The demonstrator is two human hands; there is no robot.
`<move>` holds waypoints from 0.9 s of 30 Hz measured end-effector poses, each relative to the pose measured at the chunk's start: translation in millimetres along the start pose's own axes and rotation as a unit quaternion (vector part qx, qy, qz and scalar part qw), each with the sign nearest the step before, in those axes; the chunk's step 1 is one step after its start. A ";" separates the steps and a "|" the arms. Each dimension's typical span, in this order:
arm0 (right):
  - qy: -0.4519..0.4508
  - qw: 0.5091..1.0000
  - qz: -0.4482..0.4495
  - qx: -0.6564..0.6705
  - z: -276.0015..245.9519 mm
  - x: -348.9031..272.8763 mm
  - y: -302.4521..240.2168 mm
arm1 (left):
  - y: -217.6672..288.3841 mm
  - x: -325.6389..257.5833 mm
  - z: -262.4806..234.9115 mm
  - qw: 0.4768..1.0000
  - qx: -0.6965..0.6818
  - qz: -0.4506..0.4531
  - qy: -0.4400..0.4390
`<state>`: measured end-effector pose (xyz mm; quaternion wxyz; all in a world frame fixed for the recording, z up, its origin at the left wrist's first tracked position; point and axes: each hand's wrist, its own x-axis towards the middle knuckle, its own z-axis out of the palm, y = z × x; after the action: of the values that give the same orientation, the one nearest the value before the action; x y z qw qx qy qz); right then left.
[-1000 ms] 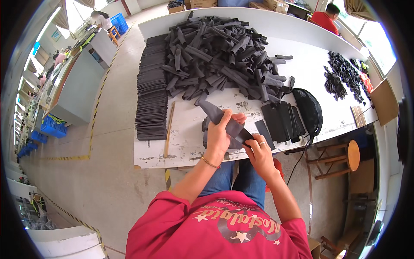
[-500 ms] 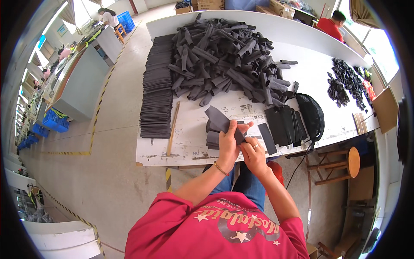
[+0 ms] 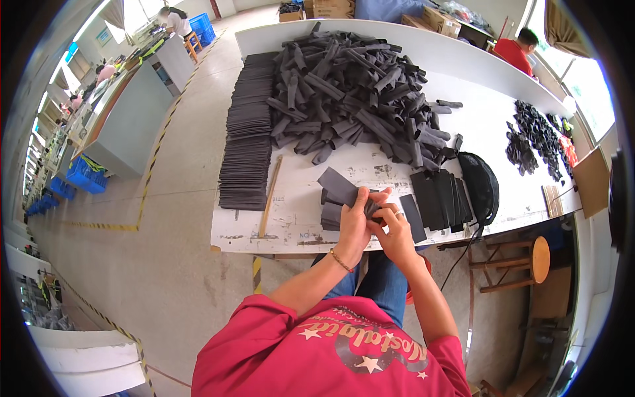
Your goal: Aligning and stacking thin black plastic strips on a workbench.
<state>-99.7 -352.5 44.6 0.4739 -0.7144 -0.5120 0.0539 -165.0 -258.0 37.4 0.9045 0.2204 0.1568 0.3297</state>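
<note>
Both hands are raised over the near edge of the white table, working a dark grey fabric strip (image 3: 337,185). My left hand (image 3: 356,223) is closed round its lower part, and the strip's free end points up and left. Against the other end my right hand (image 3: 394,233) is closed in a pinch; its fingertips partly hide the fabric. Under and beside the left hand lie a few folded grey pieces (image 3: 331,217). To the right of my right hand, a flat dark piece (image 3: 413,218) lies alongside a fanned stack of black pieces (image 3: 442,200).
A big heap of rolled grey fabric tubes (image 3: 357,99) fills the table's back, beside a long stack of flat pieces (image 3: 248,132). A wooden stick (image 3: 270,196) lies at left, a black mesh-like bag (image 3: 479,186) at right. A wooden stool (image 3: 540,260) stands by the table.
My right fingers have shifted up along the strip and curled in closer to my left hand. The left hand keeps its hold. The whole view has shifted slightly.
</note>
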 end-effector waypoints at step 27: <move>-0.046 0.998 -0.031 0.018 -10.6 -2.3 12.2 | 13.1 12.4 0.3 0.988 -0.073 0.100 0.095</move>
<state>-86.5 -361.2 40.4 0.4644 -0.6863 -0.5538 0.0814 -162.7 -240.9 42.5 0.8616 0.1355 0.1949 0.4487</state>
